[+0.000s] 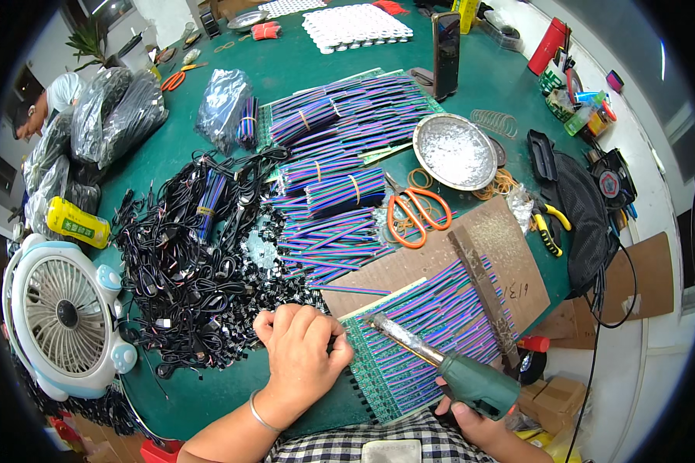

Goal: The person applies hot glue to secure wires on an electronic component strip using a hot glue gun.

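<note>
green table (471, 85) is crowded. near: left hand (301, 351) curled shut at edge of circuit board strip (378, 370); right hand (471, 417) clamped on soldering iron (440, 366), tip on wire row (448, 309), prob. partly soldered. far: many ribbon wire bundles (340, 154) wait, w/ scissors (413, 212).

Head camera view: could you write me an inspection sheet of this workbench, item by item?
Surface: round green table, crowded.
Job's things: soldering iron in the right hand, tip over a row of striped ribbon wires laid on a green circuit strip; left hand presses at the strip's edge.
Clutter: orange scissors, metal dish, rubber bands, yellow bottle.
Grippers: nothing seen; two bare hands work.
Cables: black cable heap; bundled ribbon wires.
Surroundings: desk fan; another person at upper left.
</note>
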